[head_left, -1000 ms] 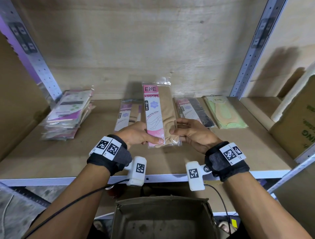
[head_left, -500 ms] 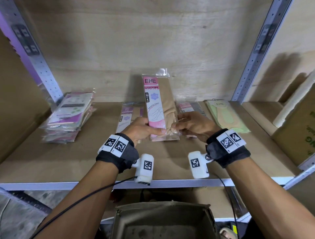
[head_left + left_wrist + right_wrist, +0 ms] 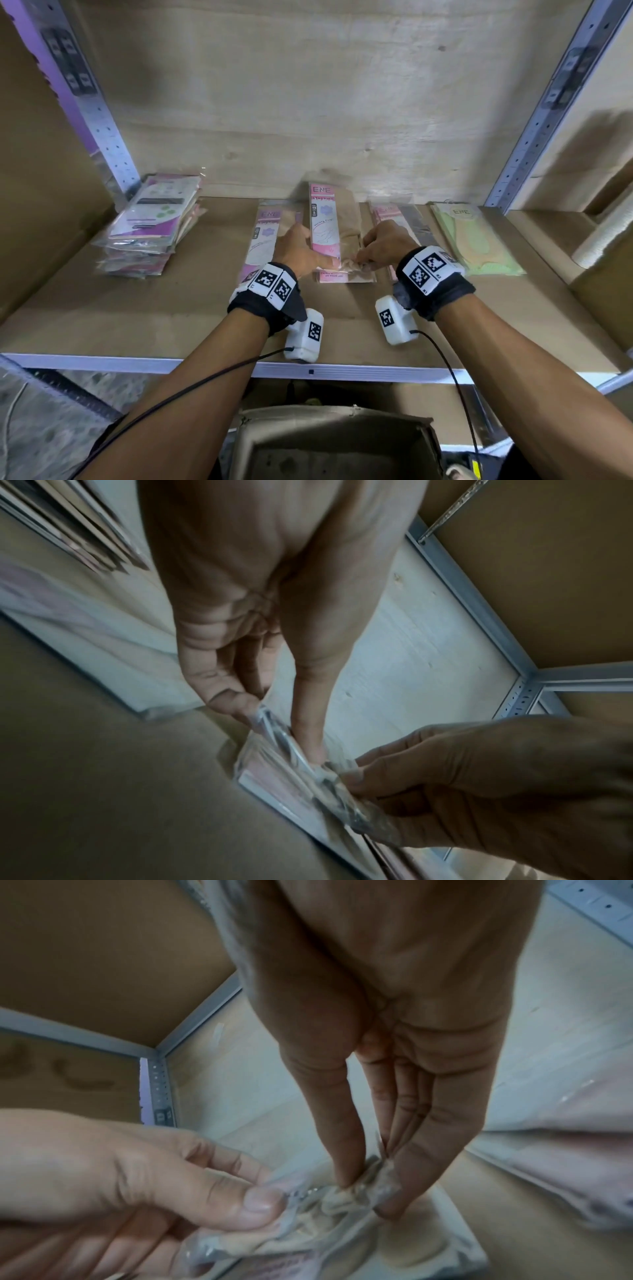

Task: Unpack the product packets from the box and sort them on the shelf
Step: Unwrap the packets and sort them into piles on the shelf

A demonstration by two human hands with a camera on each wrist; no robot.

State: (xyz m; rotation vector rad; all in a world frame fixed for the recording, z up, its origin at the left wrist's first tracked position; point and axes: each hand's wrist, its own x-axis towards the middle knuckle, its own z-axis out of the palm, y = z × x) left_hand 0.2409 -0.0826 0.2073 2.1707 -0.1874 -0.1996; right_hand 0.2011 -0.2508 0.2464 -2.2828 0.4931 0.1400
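Observation:
A pink-and-beige packet (image 3: pixel 334 226) in clear wrap is held by its near end over the middle of the shelf (image 3: pixel 164 308), just above a like packet (image 3: pixel 342 277) lying flat. My left hand (image 3: pixel 322 260) pinches its near left corner between thumb and fingers. My right hand (image 3: pixel 363 258) pinches the crumpled wrap at the near right corner. In the left wrist view the left fingertips (image 3: pixel 240 707) grip the packet (image 3: pixel 274 775). In the right wrist view the right fingertips (image 3: pixel 342 1180) pinch the packet (image 3: pixel 346 1210). The open cardboard box (image 3: pixel 335 442) stands below the shelf.
A stack of purple-and-white packets (image 3: pixel 154 222) sits at the shelf's left. A pink packet (image 3: pixel 263 233) lies left of centre, a pink-and-black one (image 3: pixel 397 216) to the right, a green one (image 3: pixel 476 240) further right. Metal uprights (image 3: pixel 92 113) flank the bay. Cardboard (image 3: pixel 599 274) stands at right.
Both hands have carried the pink-and-beige packet forward and down toward the shelf, over the like packet in the middle. The grip on its near end is unchanged.

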